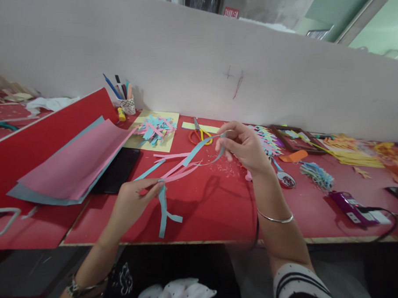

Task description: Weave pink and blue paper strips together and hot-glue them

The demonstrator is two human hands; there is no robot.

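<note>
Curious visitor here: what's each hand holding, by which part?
Left hand: forked blue paper, pinched at its top, perhaps pink strips too. Right hand: curving blue paper, pinched near its top.

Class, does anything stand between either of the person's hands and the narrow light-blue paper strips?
Nothing visible does. The left hand pinches narrow light-blue paper strips that hang down over the red tabletop, and the right hand holds a long, curling light-blue paper strip.
</note>
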